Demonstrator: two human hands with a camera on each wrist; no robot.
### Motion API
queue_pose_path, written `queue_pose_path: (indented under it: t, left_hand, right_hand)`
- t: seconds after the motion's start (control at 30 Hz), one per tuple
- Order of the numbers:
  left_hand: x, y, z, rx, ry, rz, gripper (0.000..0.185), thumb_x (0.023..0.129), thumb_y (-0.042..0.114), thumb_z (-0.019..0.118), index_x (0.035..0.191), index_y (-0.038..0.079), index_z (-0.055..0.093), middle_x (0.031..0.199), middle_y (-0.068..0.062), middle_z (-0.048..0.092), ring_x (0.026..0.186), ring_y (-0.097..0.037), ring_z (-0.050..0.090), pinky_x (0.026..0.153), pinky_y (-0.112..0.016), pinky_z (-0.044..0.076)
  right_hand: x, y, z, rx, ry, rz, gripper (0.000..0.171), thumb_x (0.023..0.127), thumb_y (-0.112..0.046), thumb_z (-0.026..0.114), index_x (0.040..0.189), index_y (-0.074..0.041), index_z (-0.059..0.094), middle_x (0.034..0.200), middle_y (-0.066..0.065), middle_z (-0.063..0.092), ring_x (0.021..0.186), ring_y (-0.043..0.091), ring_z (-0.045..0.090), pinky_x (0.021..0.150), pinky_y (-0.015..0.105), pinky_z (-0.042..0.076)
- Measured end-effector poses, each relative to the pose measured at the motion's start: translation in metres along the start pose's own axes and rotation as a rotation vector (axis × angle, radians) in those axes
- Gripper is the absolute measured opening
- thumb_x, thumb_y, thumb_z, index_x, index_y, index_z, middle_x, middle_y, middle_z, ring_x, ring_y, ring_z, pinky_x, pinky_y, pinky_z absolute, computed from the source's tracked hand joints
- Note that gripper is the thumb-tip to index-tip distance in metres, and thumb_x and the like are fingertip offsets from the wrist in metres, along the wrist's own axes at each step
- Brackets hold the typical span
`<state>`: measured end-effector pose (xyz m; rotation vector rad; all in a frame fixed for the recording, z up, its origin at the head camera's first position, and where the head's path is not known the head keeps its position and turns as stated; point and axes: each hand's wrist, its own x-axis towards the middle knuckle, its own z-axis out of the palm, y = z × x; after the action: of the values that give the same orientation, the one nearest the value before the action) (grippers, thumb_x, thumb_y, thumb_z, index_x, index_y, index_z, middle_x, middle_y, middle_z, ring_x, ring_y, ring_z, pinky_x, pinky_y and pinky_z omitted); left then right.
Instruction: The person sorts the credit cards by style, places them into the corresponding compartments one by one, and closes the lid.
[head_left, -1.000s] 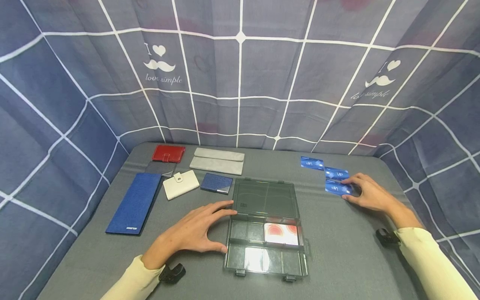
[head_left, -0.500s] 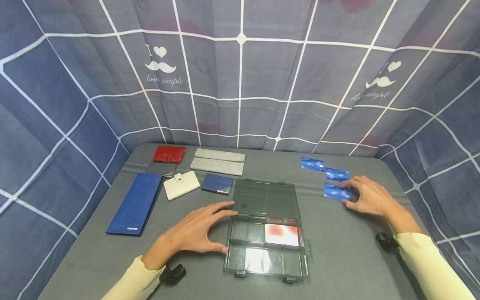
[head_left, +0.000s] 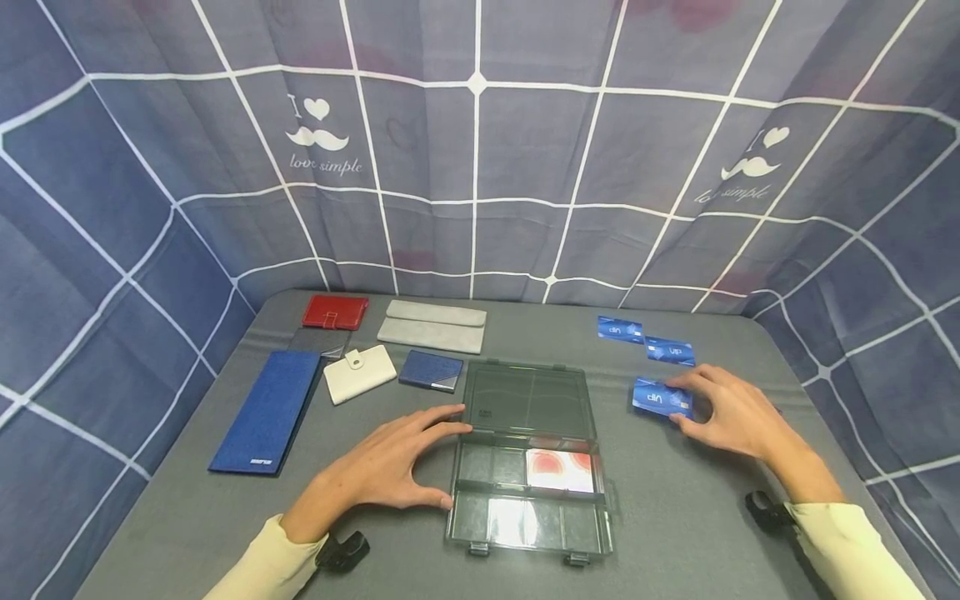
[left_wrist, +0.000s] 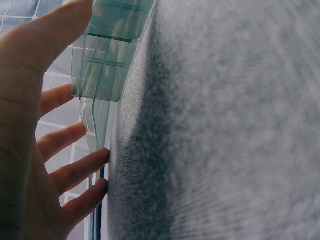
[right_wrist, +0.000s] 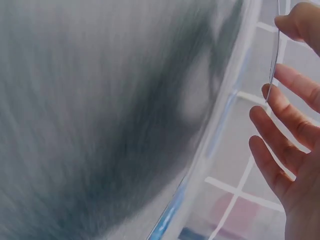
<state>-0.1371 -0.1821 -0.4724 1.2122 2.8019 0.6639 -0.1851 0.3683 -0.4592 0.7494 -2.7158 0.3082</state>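
My right hand (head_left: 738, 417) pinches a blue VIP card (head_left: 658, 397) by its edges between thumb and fingers. Seen edge-on in the right wrist view, that card (right_wrist: 274, 60) is bent slightly and held clear of the table. Two more blue cards lie flat beyond it, one at the upper left (head_left: 619, 328) and one nearer the hand (head_left: 670, 351). My left hand (head_left: 382, 467) rests at the left side of a clear grey-green compartment box (head_left: 528, 400), fingers spread, fingertips at its edge. The box's lid lies folded back, and a red-and-white card (head_left: 561, 470) sits in a middle-row compartment.
Left of the box are a long blue folder (head_left: 268, 412), a cream snap wallet (head_left: 360, 375), a small navy card case (head_left: 431, 370), a red wallet (head_left: 335, 312) and a grey pouch (head_left: 432, 327). A dark flat case (head_left: 318, 341) lies under the red wallet. A checked curtain (head_left: 420, 150) encloses the table.
My right hand has drawn the nearest blue card toward me and left, away from the other two, and lifted it off the table. The left hand stays at the box.
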Motion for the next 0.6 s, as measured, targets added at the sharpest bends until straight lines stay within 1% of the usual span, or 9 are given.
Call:
queue_pose_path:
  t: [0.1,0.2,0.4,0.6]
  left_hand:
    - [-0.001,0.0,0.0,-0.002,0.002,0.001,0.094,0.08,0.075,0.081,0.16,0.034,0.051,0.173,0.005,0.037,0.144,-0.028,0.054,0.105,-0.056,0.052]
    - [-0.002,0.0,-0.001,-0.01,0.001,-0.002,0.094,0.081,0.075,0.081,0.16,0.034,0.051,0.173,0.005,0.037,0.145,-0.028,0.053,0.106,-0.057,0.052]
    - [-0.001,0.001,-0.003,-0.01,-0.003,-0.002,0.094,0.081,0.076,0.079,0.16,0.033,0.051,0.173,0.004,0.037,0.146,-0.028,0.052,0.108,-0.057,0.051]
    - [0.0,0.001,-0.001,-0.002,-0.001,-0.001,0.095,0.08,0.076,0.08,0.16,0.033,0.051,0.173,0.005,0.037,0.147,-0.028,0.051,0.109,-0.057,0.05]
  right_hand:
    - [-0.003,-0.017,-0.002,0.002,0.023,-0.031,0.053,0.073,-0.035,0.094,0.122,-0.019,0.078,0.116,0.005,0.073,0.105,0.035,0.072,0.079,0.059,0.058]
    - [-0.005,-0.032,-0.002,0.006,0.044,-0.055,0.053,0.073,-0.034,0.093,0.122,-0.018,0.078,0.116,0.003,0.073,0.104,0.033,0.072,0.08,0.057,0.058]
    - [-0.008,-0.065,-0.008,0.003,0.082,-0.082,0.055,0.071,-0.037,0.092,0.122,-0.02,0.078,0.116,0.0,0.072,0.103,0.029,0.072,0.078,0.054,0.058]
    - [-0.014,-0.104,-0.015,0.02,0.114,-0.156,0.056,0.073,-0.04,0.09,0.123,-0.02,0.077,0.114,-0.004,0.071,0.102,0.022,0.071,0.081,0.05,0.058]
